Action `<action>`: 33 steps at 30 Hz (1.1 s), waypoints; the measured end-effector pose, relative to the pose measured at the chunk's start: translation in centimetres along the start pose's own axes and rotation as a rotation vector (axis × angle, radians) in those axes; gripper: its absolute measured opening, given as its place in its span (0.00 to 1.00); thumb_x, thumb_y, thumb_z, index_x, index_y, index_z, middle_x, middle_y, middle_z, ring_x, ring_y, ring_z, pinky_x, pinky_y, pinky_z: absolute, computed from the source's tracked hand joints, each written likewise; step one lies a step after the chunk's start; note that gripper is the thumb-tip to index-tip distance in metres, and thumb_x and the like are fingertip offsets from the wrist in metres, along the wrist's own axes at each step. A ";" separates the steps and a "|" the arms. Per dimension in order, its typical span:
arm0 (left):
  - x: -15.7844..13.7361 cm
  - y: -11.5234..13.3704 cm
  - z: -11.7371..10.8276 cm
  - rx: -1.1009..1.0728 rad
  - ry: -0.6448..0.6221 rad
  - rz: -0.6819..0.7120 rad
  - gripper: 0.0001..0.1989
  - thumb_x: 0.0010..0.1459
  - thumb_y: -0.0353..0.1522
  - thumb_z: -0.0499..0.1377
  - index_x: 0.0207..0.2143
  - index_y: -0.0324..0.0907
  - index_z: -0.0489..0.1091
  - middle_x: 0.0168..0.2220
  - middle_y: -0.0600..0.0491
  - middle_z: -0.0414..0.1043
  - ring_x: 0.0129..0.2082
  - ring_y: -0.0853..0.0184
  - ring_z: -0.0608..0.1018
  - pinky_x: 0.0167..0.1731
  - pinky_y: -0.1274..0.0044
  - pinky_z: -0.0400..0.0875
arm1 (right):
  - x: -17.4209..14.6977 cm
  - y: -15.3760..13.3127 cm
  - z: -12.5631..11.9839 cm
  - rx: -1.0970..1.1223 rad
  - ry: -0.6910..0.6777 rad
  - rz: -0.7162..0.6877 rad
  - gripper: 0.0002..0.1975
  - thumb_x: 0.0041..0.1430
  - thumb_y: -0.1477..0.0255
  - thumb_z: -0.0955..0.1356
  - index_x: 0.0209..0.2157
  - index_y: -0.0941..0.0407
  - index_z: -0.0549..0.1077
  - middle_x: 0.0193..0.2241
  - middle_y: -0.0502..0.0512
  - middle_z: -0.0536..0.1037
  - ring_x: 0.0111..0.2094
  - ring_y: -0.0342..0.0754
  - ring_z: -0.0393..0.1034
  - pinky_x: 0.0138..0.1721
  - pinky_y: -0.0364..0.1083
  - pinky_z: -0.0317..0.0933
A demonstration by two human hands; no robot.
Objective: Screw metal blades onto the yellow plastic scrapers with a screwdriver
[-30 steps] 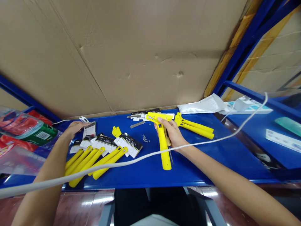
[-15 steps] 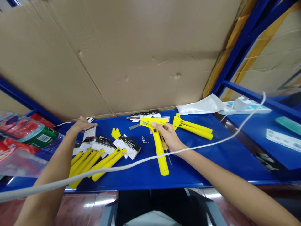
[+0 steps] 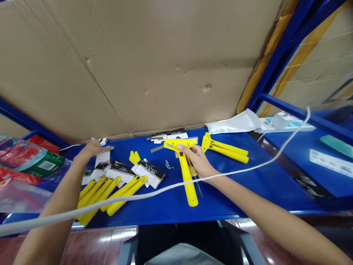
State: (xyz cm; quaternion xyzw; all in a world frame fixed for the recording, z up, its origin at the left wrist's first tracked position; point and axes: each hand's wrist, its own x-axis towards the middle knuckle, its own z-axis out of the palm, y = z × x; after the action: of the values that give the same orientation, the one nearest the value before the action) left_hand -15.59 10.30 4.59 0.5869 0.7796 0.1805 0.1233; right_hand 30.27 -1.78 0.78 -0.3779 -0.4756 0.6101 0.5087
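My right hand [image 3: 198,158] grips a yellow scraper [image 3: 187,176], its wide head up and its handle pointing towards me. A screwdriver [image 3: 194,172] with a brownish handle is in the same hand, its shaft pointing down. At the far left my left hand [image 3: 95,148] reaches over the packaged scrapers with its fingers stretched out; nothing shows in it. Several yellow handles [image 3: 96,197] lie below it, their heads in black-and-white card packets [image 3: 150,172]. A small yellow plate [image 3: 135,157] and a few tiny metal pieces [image 3: 168,165] lie between my hands.
Two bare yellow scrapers [image 3: 227,149] lie at the right on the blue shelf [image 3: 220,198]. Loose blades [image 3: 157,148] and flat packets [image 3: 168,134] are at the back, near a white pouch [image 3: 234,123]. A white cable [image 3: 234,172] crosses the foreground. Plastic-wrapped goods [image 3: 30,158] stand left.
The view has shifted slightly. My left hand's fingers have straightened over the packets. My right hand keeps the scraper and screwdriver in nearly the same place.
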 end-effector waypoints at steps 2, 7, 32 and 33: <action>-1.8 1.9 0.1 0.077 0.083 -0.081 0.49 0.40 0.54 0.78 0.51 0.31 0.62 0.56 0.19 0.72 0.68 0.18 0.64 0.56 0.46 0.69 | -0.1 -0.1 0.1 -0.002 -0.019 0.009 0.25 0.57 0.47 0.76 0.26 0.56 0.79 0.16 0.48 0.69 0.14 0.40 0.59 0.13 0.41 0.53; -11.3 10.7 2.7 -0.381 -0.003 0.421 0.34 0.68 0.48 0.63 0.69 0.42 0.62 0.62 0.38 0.77 0.64 0.50 0.78 0.61 0.59 0.75 | -0.3 0.1 0.2 -0.026 -0.072 0.042 0.26 0.59 0.46 0.75 0.27 0.57 0.79 0.15 0.47 0.70 0.13 0.40 0.60 0.14 0.41 0.54; -17.8 17.7 10.3 -0.841 -0.421 0.465 0.13 0.57 0.49 0.73 0.33 0.51 0.83 0.38 0.49 0.82 0.39 0.54 0.83 0.42 0.59 0.79 | -0.2 1.4 -0.2 -0.291 -0.425 0.136 0.22 0.67 0.50 0.72 0.31 0.55 0.77 0.17 0.43 0.69 0.17 0.40 0.61 0.18 0.40 0.54; -17.8 17.7 10.6 -0.860 -0.414 0.453 0.13 0.58 0.49 0.73 0.33 0.51 0.83 0.38 0.49 0.82 0.40 0.54 0.82 0.43 0.59 0.79 | -0.3 1.5 -0.1 -0.286 -0.418 0.141 0.22 0.68 0.50 0.72 0.31 0.55 0.77 0.17 0.43 0.68 0.17 0.40 0.60 0.18 0.40 0.54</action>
State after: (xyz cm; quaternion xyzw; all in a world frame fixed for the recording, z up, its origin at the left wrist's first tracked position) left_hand 9.11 -0.94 2.18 0.6605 0.4478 0.3865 0.4624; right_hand 30.07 -2.04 -0.68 -0.3440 -0.6243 0.6355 0.2968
